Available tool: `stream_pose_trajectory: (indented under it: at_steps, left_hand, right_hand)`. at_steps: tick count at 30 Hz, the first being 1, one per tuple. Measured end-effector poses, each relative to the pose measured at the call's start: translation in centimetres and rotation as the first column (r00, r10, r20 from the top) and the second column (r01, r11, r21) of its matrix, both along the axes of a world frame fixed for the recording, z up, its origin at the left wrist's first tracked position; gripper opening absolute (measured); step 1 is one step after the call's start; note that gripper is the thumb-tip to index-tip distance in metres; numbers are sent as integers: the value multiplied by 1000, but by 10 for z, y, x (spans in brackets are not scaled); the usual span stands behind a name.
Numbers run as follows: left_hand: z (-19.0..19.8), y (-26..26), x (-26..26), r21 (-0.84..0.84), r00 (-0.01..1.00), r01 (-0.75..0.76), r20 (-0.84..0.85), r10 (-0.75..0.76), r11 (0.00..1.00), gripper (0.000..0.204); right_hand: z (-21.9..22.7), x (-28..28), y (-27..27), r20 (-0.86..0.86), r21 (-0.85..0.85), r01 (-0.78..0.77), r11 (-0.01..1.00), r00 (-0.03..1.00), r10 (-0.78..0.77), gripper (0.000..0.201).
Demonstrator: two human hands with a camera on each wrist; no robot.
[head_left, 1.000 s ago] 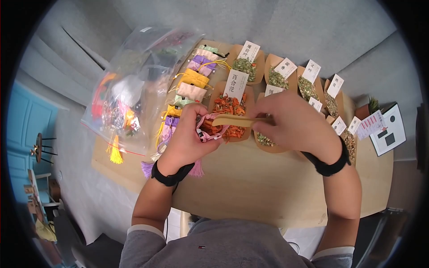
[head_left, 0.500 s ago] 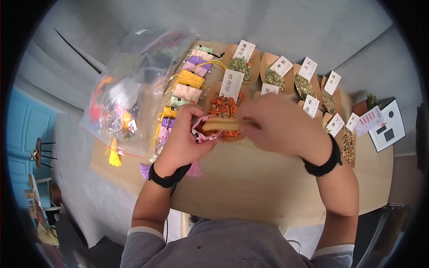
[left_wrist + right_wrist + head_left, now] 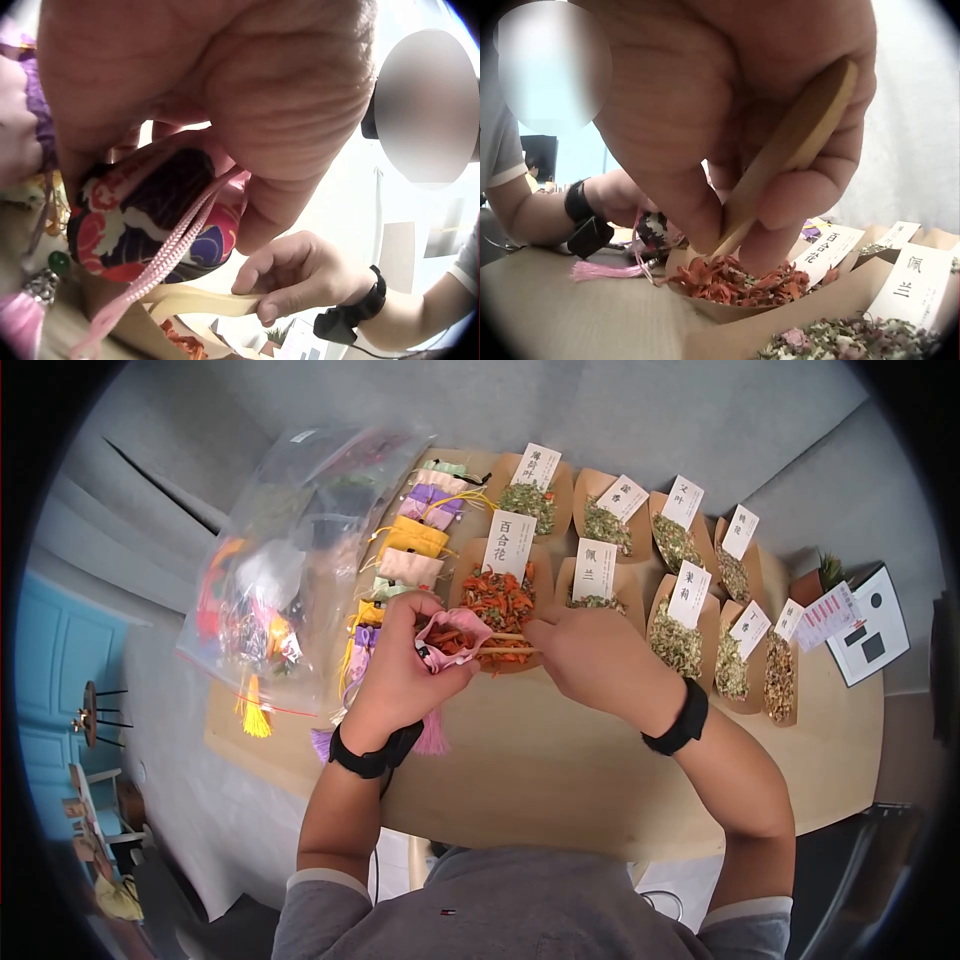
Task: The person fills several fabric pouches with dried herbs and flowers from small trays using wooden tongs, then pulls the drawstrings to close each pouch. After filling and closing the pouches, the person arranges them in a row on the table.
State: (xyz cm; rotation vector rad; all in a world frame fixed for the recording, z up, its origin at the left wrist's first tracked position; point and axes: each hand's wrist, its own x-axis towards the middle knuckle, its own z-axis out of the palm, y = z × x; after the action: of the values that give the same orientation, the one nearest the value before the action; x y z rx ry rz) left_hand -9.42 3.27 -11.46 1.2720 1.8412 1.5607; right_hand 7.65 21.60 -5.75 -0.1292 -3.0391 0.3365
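Observation:
My left hand (image 3: pixel 400 675) grips a small pink drawstring pouch (image 3: pixel 455 638), its mouth spread wide and orange-red dried petals showing inside. From the left wrist view, the pouch (image 3: pixel 161 217) has a dark floral print with red and blue, and a pink cord. My right hand (image 3: pixel 600 660) pinches a pair of light wooden tongs (image 3: pixel 512 650), whose two slats reach left to the pouch's rim. Beneath them is a kraft paper tray (image 3: pixel 543 575) of orange dried flowers (image 3: pixel 497 600), with a white label card standing in it. A pink tassel (image 3: pixel 432 732) hangs below the left hand.
More paper trays of dried herbs with label cards stand right and behind, including green leaves (image 3: pixel 610 525) and pale buds (image 3: pixel 675 645). A column of colored pouches (image 3: pixel 415 538) lies left, beside a large clear plastic bag (image 3: pixel 270 580). A potted plant (image 3: pixel 830 572) stands far right.
My right hand has moved left and turned, so the tongs show as two separate slats. The left hand still holds the pouch, its mouth now wider in view.

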Motion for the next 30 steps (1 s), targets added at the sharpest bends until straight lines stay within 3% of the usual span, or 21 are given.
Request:
stream_pose_trajectory:
  at_steps: [6, 9, 18, 22, 24, 26, 28, 30]
  left_hand:
    - [7, 0, 4, 17, 998, 31, 53, -31, 999, 62]
    - [10, 1, 5, 9, 998, 39, 52, -40, 999, 61]
    - [-10, -1, -5, 9, 999, 35, 3, -35, 999, 56]
    - [-2, 0, -3, -14, 999, 23, -26, -23, 1000, 56]
    - [-4, 2, -2, 69, 998, 70, 0, -71, 995, 56]
    - [-8, 1, -1, 74, 997, 60, 42, -63, 995, 58]
    - [-5, 0, 1, 79, 994, 64, 79, -70, 995, 60]
    - [7, -1, 5, -5, 1000, -13, -21, 13, 1000, 67]
  right_hand:
    - [-4, -7, -2, 82, 13, 14, 1000, 997, -15, 18]
    - [-7, -7, 1, 22, -19, 10, 1000, 1000, -10, 9]
    - [14, 7, 30, -94, -121, 52, 991, 994, -63, 20]
    - [52, 17, 38, -101, -362, 144, 921, 976, -192, 13]
    - [74, 17, 33, -68, -450, 169, 877, 973, -222, 13]
    - [93, 15, 23, 66, -531, 271, 803, 958, -280, 12]
    - [92, 10, 17, 67, -494, 238, 836, 969, -237, 12]
    - [75, 0, 12, -100, -275, -38, 961, 995, 11, 10]
